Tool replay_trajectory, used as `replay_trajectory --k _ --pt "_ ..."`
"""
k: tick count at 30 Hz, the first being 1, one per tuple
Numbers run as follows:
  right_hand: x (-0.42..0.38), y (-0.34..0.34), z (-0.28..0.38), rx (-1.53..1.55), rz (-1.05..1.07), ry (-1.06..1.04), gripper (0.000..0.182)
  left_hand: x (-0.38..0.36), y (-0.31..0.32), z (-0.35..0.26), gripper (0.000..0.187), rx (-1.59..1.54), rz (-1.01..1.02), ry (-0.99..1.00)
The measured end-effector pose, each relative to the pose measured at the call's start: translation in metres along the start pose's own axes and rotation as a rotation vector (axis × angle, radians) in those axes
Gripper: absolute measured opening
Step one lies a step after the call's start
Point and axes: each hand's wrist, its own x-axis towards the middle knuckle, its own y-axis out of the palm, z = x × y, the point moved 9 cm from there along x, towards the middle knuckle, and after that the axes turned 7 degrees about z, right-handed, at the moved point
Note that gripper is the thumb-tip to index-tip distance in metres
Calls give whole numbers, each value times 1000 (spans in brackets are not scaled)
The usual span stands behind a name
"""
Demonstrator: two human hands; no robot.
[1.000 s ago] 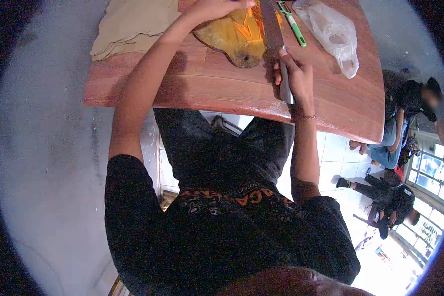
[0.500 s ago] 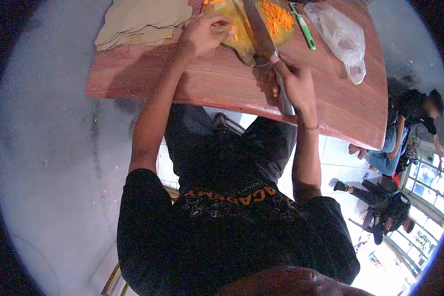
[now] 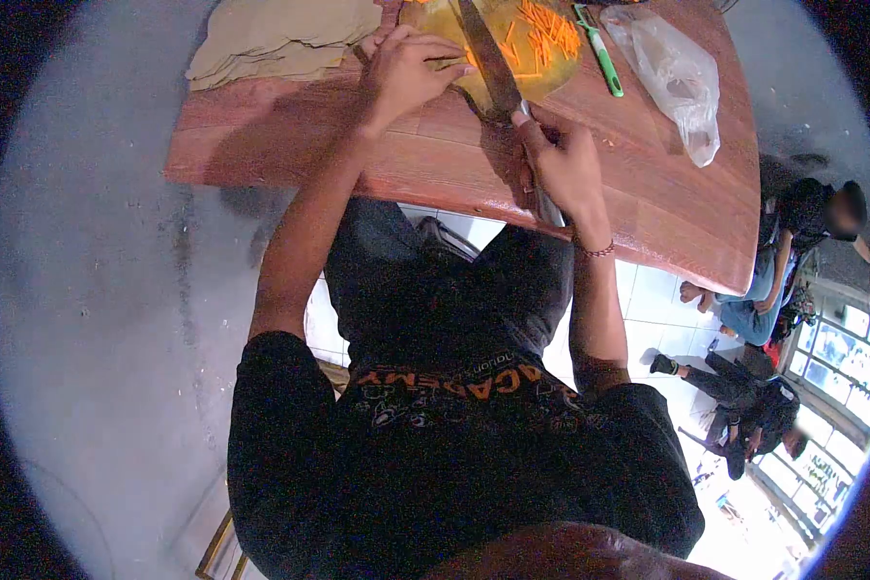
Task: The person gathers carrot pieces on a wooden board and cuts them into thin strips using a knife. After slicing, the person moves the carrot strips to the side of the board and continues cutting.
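Head: left hand (image 3: pixel 406 77) nearer knife (image 3: pixel 498 70)

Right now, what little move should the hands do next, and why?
Perhaps the left hand should tuck its fingers back slightly, because they point toward the knife and look close to it, while the right hand grips it over the cutting board.

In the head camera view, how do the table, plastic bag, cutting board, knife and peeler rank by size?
1. Wooden table
2. Plastic bag and cutting board: too close to rank, the board being partly hidden
3. Knife, partly covered by the right hand
4. Green-handled peeler
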Motion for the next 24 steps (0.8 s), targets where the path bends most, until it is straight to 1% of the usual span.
replay_trajectory --k 2,3,5,6,7,8,12,14,18,20,23,24 --pt "0 -1 2 -31 -17 -15 29 -1 -3 -3 27 -105 0 -15" --pt "2 -1 1 -60 -39 -56 29 0 -4 -4 27 -105 0 -15" --pt "2 -3 2 -87 -61 -96 29 0 -7 -11 24 -25 -9 20" --pt "2 -1 4 -75 -18 -52 29 0 -11 -14 24 -24 -8 20" --pt "2 1 4 -63 24 -9 29 0 -14 -20 22 71 6 38" --pt "2 2 4 -62 23 -8 29 0 -16 -26 20 166 19 54" --pt "3 2 4 -104 11 -3 27 0 -12 -23 18 139 9 64" --pt "3 1 4 -104 -2 -7 27 0 -9 -20 16 60 11 76" --pt "6 3 3 -200 -7 -40 31 -1 -4 -18 16 110 -2 80" --pt "7 3 3 -248 -27 -54 32 -2 -6 -18 19 57 -62 135" --pt "8 5 12 -276 -44 -108 32 -5 -14 -28 17 93 -103 130" --pt "9 8 15 -330 -49 -128 31 -6 -16 -31 17 90 -101 130"
